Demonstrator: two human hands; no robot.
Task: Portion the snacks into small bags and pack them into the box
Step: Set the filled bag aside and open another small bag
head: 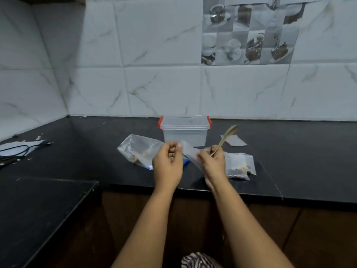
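A small clear bag (190, 152) is hanging in the air above the front of the black counter (289, 161), just in front of the clear box (185, 130) with red clips. The right hand (213, 164) is pinching the bag's edge while also holding a wooden spoon (225, 139) that is pointing up and away. The left hand (168, 165) is curling its fingers at the bag's other side, though whether it is actually gripping the plastic cannot be told. A larger snack bag (138, 149) is lying to the left, and filled small bags (239, 166) are lying to the right. A black cable (17, 151) is resting at the far left.
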